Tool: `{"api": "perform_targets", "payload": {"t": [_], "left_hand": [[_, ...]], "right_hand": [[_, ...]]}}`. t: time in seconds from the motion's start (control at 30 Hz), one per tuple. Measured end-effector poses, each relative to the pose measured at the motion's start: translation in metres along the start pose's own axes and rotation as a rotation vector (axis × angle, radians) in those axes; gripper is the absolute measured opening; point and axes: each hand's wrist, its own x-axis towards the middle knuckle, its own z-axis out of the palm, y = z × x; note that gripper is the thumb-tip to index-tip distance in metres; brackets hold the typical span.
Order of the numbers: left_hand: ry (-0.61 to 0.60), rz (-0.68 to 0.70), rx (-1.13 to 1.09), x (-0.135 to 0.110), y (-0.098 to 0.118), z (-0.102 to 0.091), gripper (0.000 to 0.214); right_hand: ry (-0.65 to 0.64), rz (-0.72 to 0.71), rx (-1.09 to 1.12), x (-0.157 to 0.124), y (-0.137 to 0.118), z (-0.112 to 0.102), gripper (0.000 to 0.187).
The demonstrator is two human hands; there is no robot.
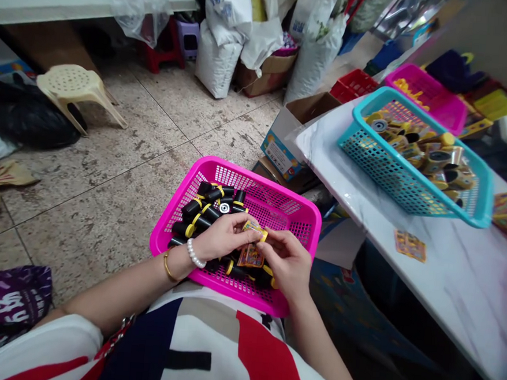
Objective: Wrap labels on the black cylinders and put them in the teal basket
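A pink plastic mesh basket (237,235) rests on my lap, holding several black cylinders with yellow bands (204,210). Above it, my left hand (222,237) and my right hand (285,262) pinch a small yellow printed piece (254,230) between their fingertips. An orange printed card (251,255) lies just below my fingers, and I cannot tell whether it joins the yellow piece. A pearl bracelet (196,253) and a gold bangle (166,267) circle my left wrist.
On the white marble table (425,271) to my right stand a teal basket (412,160) of yellow-wrapped cylinders and printed cards (410,246). Beyond are a pink basket (425,95), cardboard boxes and white sacks (217,54). A beige stool (76,88) stands on the tiled floor.
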Motion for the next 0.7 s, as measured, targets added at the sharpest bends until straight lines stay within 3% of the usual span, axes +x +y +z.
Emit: {"api": "perform_targets", "payload": {"t": [0.1, 0.2, 0.33, 0.5, 0.7], "left_hand": [[0.015, 0.08, 0.031, 0.002, 0.003, -0.001, 0.026], [-0.037, 0.035, 0.03, 0.003, 0.005, -0.004, 0.027], [-0.078, -0.104, -0.057, 0.0, 0.005, -0.004, 0.034], [-0.188, -0.226, -0.237, -0.002, 0.003, 0.001, 0.041], [-0.181, -0.277, -0.306, -0.001, 0.001, 0.003, 0.041]], "right_hand": [[0.017, 0.169, 0.156, 0.004, -0.004, 0.005, 0.024], [-0.058, 0.217, 0.221, 0.008, -0.008, 0.002, 0.024], [-0.176, 0.154, 0.228, 0.009, -0.008, -0.012, 0.027], [-0.19, 0.05, 0.25, 0.008, -0.003, -0.019, 0.006], [-0.263, -0.059, 0.094, 0.008, -0.013, -0.016, 0.023]]}}
